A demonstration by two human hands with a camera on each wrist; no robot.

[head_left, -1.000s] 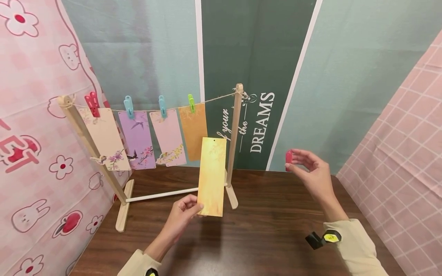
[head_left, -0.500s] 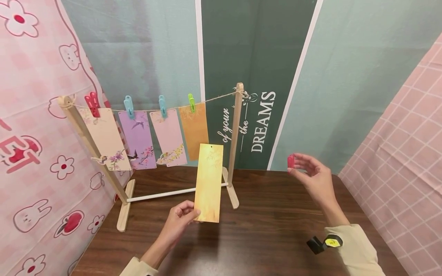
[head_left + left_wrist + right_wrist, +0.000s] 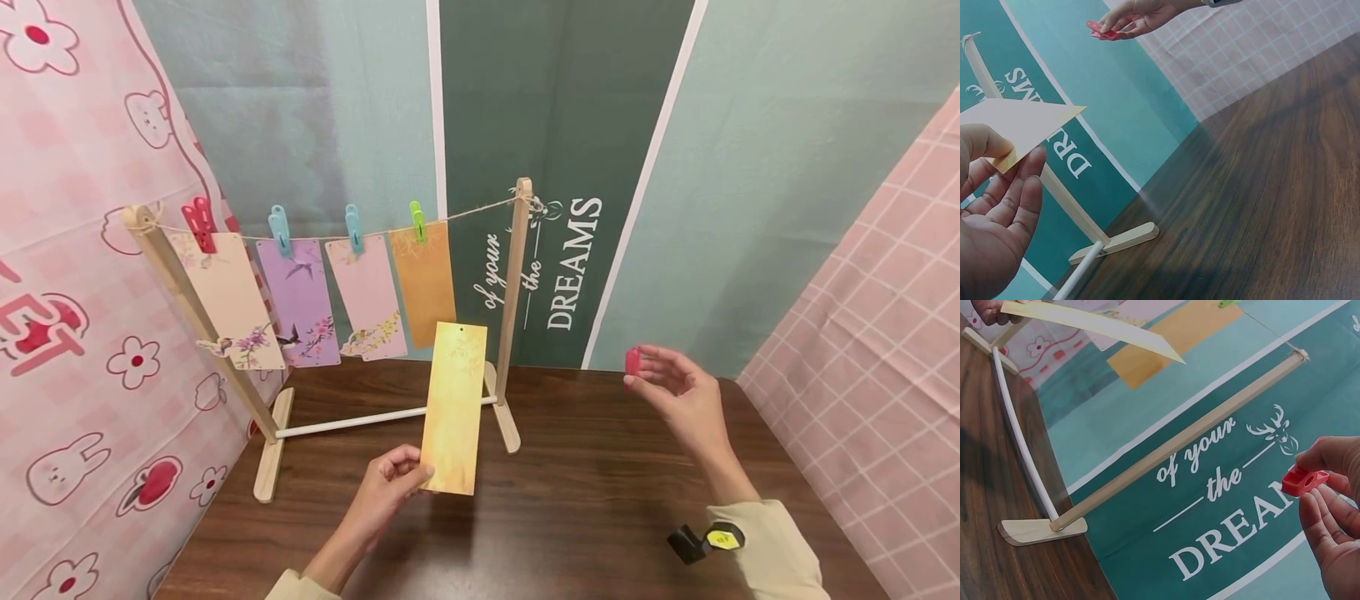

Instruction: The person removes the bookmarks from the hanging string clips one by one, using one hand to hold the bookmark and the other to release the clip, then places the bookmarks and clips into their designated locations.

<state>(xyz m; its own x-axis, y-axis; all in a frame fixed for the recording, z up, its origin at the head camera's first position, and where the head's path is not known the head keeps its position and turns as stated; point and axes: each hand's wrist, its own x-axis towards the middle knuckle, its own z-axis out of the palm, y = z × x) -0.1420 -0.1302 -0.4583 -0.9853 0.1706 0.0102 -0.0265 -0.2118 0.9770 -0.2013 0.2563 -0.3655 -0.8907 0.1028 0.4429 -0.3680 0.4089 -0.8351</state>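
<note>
A yellow bookmark card (image 3: pixel 454 408) with a small hole at its top stands nearly upright in my left hand (image 3: pixel 386 492), pinched at its lower left corner between thumb and fingers. To the right, my right hand (image 3: pixel 686 404) pinches a red clothespin (image 3: pixel 633 362) above the table. The right wrist view shows this red clip (image 3: pixel 1304 481) held between thumb and fingertips. Behind the yellow card, several cards hang from a string: a cream one (image 3: pixel 232 300), a purple one (image 3: pixel 300 300), a pink one (image 3: pixel 367 300) and an orange one (image 3: pixel 423 283), partly overlapped by the held card.
The string (image 3: pixel 480 210) runs between two wooden posts, the right post (image 3: pixel 513 292) standing close behind the held card. A white rod (image 3: pixel 345 423) joins their feet on the brown wooden table (image 3: pixel 570 500). Red, blue and green clothespins (image 3: pixel 417 222) grip the hanging cards. Printed cloths surround the table.
My left hand has lowered the yellow card slightly and shifted it a little left. My right hand, still pinching the red clothespin, has sunk a little. The hanging cards stay put.
</note>
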